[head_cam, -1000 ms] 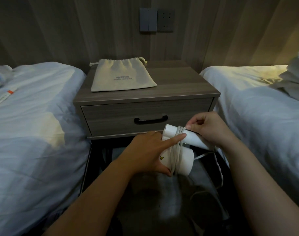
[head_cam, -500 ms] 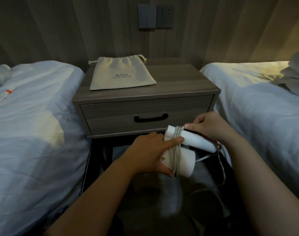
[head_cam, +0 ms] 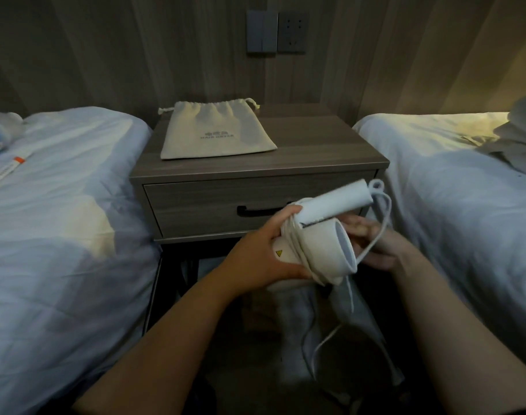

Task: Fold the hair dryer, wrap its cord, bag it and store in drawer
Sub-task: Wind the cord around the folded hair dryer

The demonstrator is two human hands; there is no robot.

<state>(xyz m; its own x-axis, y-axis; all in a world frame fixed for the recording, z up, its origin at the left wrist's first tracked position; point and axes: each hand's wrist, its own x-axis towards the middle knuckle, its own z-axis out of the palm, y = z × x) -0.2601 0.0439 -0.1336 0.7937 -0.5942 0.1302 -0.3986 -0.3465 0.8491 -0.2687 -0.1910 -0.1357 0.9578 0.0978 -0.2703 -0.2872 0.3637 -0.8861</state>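
A white folded hair dryer (head_cam: pixel 321 250) is held in front of the nightstand, its handle folded along the barrel and its nozzle facing right. My left hand (head_cam: pixel 261 253) grips its rear end, thumb over several turns of white cord (head_cam: pixel 294 244). My right hand (head_cam: pixel 375 244) sits behind the nozzle with the loose cord (head_cam: pixel 378 232) running through its fingers; the rest hangs toward the floor. A beige drawstring bag (head_cam: pixel 213 133) lies flat on the nightstand top (head_cam: pixel 324 151). The drawer (head_cam: pixel 195 205) below is closed, its black handle partly hidden by the dryer.
White-sheeted beds flank the nightstand, the left bed (head_cam: pixel 61 220) and the right bed (head_cam: pixel 465 190). A small tube (head_cam: pixel 7 172) and a package lie on the left bed. A switch and socket (head_cam: pixel 276 31) are on the wood wall. The floor between the beds is dark.
The dryer has turned so its nozzle faces right and its handle end points up-right. My right hand moved from the handle top to behind the nozzle, drawing the cord around.
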